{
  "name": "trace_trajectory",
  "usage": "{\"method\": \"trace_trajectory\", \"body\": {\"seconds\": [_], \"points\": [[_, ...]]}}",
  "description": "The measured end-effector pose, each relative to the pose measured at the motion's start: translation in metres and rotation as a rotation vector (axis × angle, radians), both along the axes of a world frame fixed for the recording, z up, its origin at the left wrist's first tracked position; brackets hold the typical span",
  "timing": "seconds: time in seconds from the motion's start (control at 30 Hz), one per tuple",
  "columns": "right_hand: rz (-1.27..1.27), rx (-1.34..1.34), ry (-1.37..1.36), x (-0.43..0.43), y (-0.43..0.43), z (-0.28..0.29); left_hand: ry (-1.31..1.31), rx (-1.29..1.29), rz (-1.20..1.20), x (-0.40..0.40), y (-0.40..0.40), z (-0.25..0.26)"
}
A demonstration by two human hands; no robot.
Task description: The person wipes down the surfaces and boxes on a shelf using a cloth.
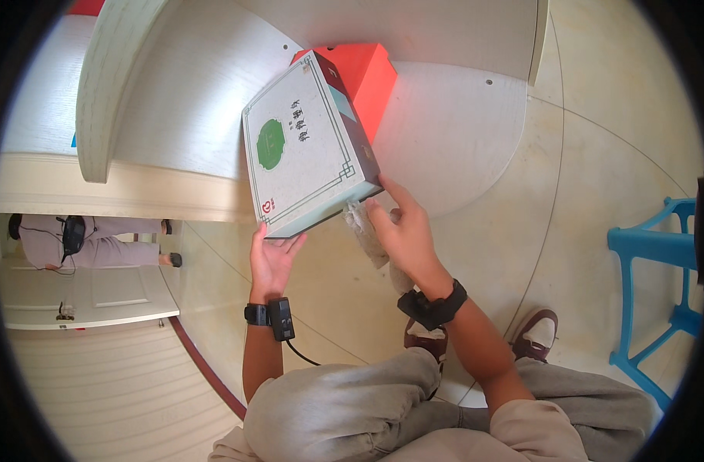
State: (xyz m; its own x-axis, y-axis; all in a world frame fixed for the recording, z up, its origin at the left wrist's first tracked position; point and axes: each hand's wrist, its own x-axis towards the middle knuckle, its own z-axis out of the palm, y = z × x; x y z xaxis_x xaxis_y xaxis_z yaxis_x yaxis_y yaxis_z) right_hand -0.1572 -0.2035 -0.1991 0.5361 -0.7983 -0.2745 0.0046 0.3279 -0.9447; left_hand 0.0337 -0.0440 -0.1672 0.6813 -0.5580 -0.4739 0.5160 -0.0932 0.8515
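Observation:
A flat white cardboard box [320, 144] with a green emblem, a dark patterned border and printed writing is tilted over a pale wood shelf. My left hand [274, 254] grips its near left corner, thumb on top and fingers beneath. At the near right corner, my right hand [406, 225] holds the box edge and also a crumpled greyish cloth [364, 234] that hangs below the box. Behind the white box, and partly hidden by it, a red box [366, 81] stands on the shelf against the back panel.
The rounded shelf [444, 138] has a curved front edge. An upright panel [106, 86] stands at the left. A blue plastic stool [646, 245] is on the tiled floor at the right. Another person [109, 245] stands by a white door [98, 294] at the far left.

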Motion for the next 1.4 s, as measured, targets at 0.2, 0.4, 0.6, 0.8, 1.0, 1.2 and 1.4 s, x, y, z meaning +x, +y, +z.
{"method": "trace_trajectory", "body": {"seconds": [0.2, 0.4, 0.6, 0.8, 1.0, 1.2, 1.4], "points": [[-0.065, -0.104, 0.016, 0.009, 0.0, -0.005, 0.01, 0.004, 0.0, -0.002, -0.003, 0.002], [-0.085, -0.033, 0.108, 0.025, -0.031, 0.014, 0.072, -0.001, -0.109, -0.019, -0.017, 0.01], [-0.026, -0.098, 0.139, 0.043, -0.079, 0.005, 0.187, -0.01, -0.254, -0.036, -0.028, 0.022], [0.02, -0.234, 0.107, 0.056, -0.119, -0.004, 0.194, -0.088, -0.286, -0.051, -0.051, 0.021], [0.056, -0.041, 0.088, 0.035, -0.094, 0.009, 0.367, -0.099, -0.273, -0.041, -0.045, 0.016], [0.129, 0.017, 0.137, 0.011, -0.026, 0.036, 0.159, 0.139, 0.196, 0.054, 0.004, -0.014], [0.181, -0.104, 0.267, 0.022, 0.036, 0.051, -0.19, 0.082, 0.258, 0.153, 0.003, -0.033]]}}
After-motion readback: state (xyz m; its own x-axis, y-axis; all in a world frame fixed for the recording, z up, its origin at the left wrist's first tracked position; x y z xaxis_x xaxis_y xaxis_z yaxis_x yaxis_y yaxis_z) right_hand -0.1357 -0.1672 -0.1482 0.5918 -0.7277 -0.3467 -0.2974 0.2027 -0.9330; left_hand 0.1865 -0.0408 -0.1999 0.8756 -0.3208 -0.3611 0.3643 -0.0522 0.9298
